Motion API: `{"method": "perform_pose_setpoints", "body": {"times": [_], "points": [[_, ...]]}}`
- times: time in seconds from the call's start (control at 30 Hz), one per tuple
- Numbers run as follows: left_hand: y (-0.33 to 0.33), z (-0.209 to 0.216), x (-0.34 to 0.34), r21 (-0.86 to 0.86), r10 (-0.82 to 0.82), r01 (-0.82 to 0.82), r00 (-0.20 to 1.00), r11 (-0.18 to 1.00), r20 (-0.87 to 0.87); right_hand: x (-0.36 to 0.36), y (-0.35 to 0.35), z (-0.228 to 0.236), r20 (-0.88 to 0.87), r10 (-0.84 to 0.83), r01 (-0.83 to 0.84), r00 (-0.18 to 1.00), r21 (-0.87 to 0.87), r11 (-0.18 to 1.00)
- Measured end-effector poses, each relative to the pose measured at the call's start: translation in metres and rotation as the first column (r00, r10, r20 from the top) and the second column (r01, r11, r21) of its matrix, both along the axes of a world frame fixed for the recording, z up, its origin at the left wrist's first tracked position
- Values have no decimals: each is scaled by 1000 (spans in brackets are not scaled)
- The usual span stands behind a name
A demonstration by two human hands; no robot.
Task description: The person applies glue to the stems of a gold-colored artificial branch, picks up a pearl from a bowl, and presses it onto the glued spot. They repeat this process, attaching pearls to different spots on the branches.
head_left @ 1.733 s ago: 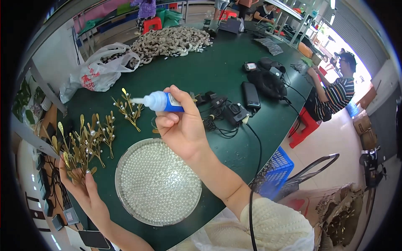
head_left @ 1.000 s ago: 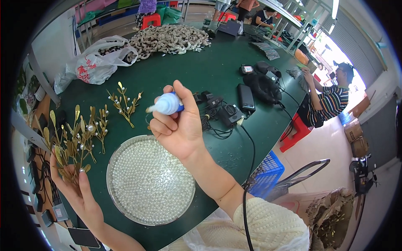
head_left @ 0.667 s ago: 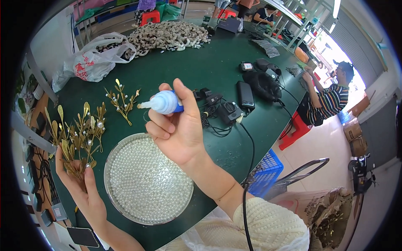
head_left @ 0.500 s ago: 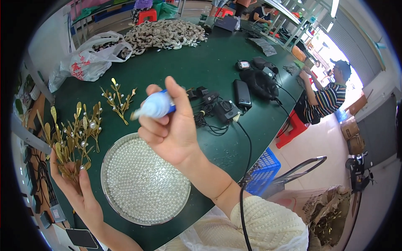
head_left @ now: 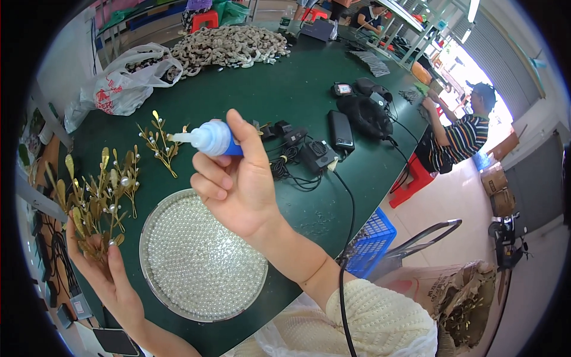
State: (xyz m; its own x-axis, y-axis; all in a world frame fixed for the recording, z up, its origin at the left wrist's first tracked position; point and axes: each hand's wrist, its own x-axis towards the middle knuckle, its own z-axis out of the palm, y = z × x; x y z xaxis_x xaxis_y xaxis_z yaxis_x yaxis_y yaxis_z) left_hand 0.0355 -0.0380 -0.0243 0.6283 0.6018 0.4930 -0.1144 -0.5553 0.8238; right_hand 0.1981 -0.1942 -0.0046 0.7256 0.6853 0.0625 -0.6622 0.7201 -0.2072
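Observation:
At the left, my left hand is closed round the stems of several gold leaf sprigs set with white pearl beads. My right hand is raised above the table and grips a small blue glue bottle with a pale blue top. Its thin nozzle points left, toward a separate gold sprig lying on the table. From this view I cannot tell how far apart nozzle and sprig are. Between my forearms stands a round metal-rimmed tray filled with pearl beads, touched by neither hand.
On the green table lie a heap of pale curled pieces, a white plastic bag, a black power bank and adapters with cables. A black cable passes my right arm. A seated co-worker is at the right.
The glue bottle has turned in my right hand's grip, its nozzle swinging up to point left. My left hand and its sprigs have shifted slightly left in the picture.

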Motion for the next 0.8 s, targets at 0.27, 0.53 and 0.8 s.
{"method": "perform_pose_setpoints", "body": {"times": [0.27,0.53,0.8], "points": [[9,-7,3,74,40,-41,999,996,13,-7,-3,5,120,34,-36,992,11,999],[6,0,-1,74,108,-111,993,991,45,-1,0,1,119,-7,8,993,-2,1000],[20,-5,-9,-6,106,-106,993,994,-48,-7,-1,7,159,-7,10,987,-19,1000]]}}
